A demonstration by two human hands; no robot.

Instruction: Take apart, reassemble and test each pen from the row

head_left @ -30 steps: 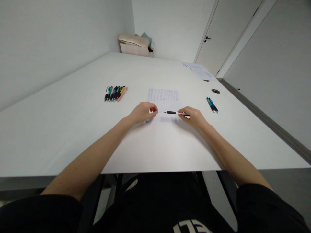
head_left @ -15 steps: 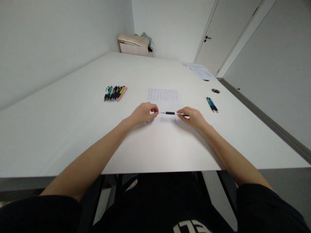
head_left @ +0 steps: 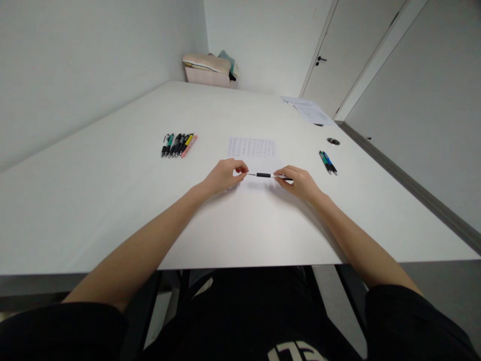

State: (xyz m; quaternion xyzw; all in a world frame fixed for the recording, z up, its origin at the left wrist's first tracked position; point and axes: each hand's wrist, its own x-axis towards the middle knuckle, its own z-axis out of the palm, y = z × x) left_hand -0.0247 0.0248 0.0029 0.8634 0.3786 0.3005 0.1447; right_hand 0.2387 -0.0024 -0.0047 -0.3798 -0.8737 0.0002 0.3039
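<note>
My right hand (head_left: 296, 180) is closed on the barrel of a pen (head_left: 263, 175) with a black grip section, held level above a sheet of paper (head_left: 251, 147). In a pinch between thumb and forefinger, my left hand (head_left: 230, 173) has the end of a thin pen refill (head_left: 251, 174). The refill's other end is at the open front of the pen, in line with it. Whether its tip is inside the barrel is too small to tell. Rows of small print cover the far part of the paper.
Left of the paper lies a row of several pens (head_left: 177, 145). Two pens (head_left: 328, 162), green and blue, lie at the right. Farther back are loose papers (head_left: 310, 109) and a round metal fitting (head_left: 333, 141) in the white table (head_left: 112, 200).
My left hand has shifted slightly right, bringing the refill a little closer to the pen. My right hand and the pen have stayed almost still.
</note>
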